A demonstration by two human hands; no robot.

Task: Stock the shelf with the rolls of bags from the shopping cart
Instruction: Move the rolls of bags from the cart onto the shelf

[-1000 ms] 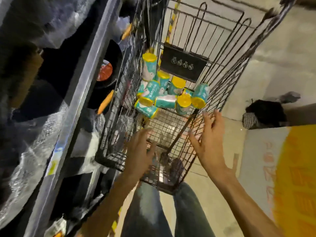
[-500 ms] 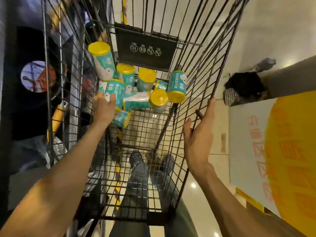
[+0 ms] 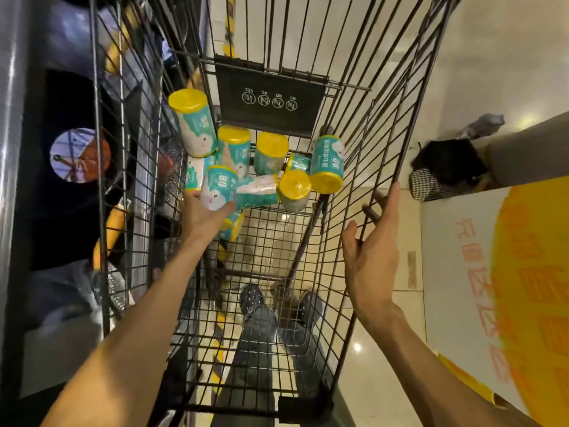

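A teal roll of bags (image 3: 217,188) with a yellow cap is gripped by the left hand (image 3: 203,215) inside the wire shopping cart (image 3: 363,192). More rolls (image 3: 271,152) are heaped just beyond it, against a black placard (image 3: 269,98) at the far end. The cart's right wall is touched by the right hand (image 3: 374,251), fingers extended. Dark shelving (image 3: 46,192) is seen at left, a black bag (image 3: 446,167) on the floor at right.

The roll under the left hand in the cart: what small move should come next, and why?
Probably lift that roll straight up out of the cart and carry it left toward the shelf. The left hand already has its fingers around the roll's lower end, other rolls lie close beside it, and the right hand rests on the cart's side wire, steadying it.
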